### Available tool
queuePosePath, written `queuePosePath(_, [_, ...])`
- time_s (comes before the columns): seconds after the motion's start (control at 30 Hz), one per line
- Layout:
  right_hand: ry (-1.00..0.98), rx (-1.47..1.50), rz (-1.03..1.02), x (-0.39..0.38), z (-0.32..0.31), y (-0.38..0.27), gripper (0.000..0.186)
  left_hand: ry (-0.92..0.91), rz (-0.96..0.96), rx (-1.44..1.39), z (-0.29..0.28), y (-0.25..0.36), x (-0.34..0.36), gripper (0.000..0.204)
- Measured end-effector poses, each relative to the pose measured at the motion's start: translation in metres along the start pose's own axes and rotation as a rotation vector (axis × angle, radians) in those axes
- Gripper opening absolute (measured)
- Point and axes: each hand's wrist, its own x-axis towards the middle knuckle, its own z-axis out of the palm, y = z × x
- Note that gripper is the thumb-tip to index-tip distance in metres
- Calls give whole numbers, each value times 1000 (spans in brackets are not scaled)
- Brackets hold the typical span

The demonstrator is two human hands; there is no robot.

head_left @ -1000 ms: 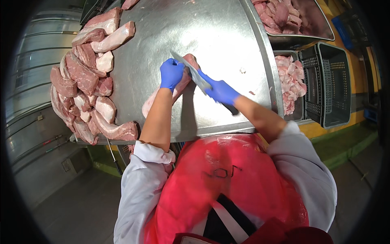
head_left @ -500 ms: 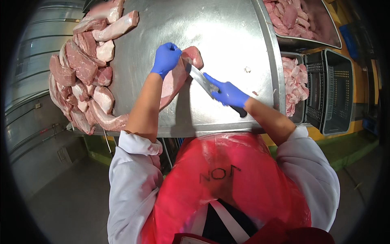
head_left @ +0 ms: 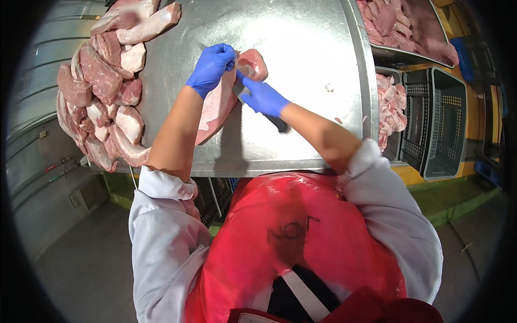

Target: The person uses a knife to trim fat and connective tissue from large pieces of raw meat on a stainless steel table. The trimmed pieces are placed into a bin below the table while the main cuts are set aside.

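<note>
Over the meat (head_left: 217,107), the left hand (head_left: 215,67) pinches its edge; right of the meat, the right hand (head_left: 264,98) grasps a knife (head_left: 279,124).

Right fingers (head_left: 245,82) around knife (head_left: 279,124), left fingers (head_left: 226,55) at meat (head_left: 217,105), metal table (head_left: 307,59)

On the flat silver metal table (head_left: 301,59), pink meat slabs (head_left: 102,75) are heaped left and a long pink meat cut (head_left: 216,110) more centrally, while a rectangular grey plastic crate (head_left: 420,129) is set to the table's right.
</note>
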Motion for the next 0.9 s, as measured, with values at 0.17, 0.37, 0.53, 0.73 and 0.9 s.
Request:
queuePosePath(0.17, [-7,-79,-124,-65,21,17,71,77,-13,-90,-31,-12,0,8])
queuePosePath(0.37, [-60,-167,-19,4,12,-15,73,28,77,-329,-26,-6,-11,10])
queuePosePath(0.53, [-176,-158,66,-49,27,-14,74,108,143,-528,-67,-29,-16,9])
queuePosePath(0.73, [-93,-209,-16,-2,33,-32,73,140,130,-708,-54,-5,-41,7])
queuePosePath(0.9, [-109,-211,-50,-37,64,-9,73,158,197,-804,-84,-11,-49,6])
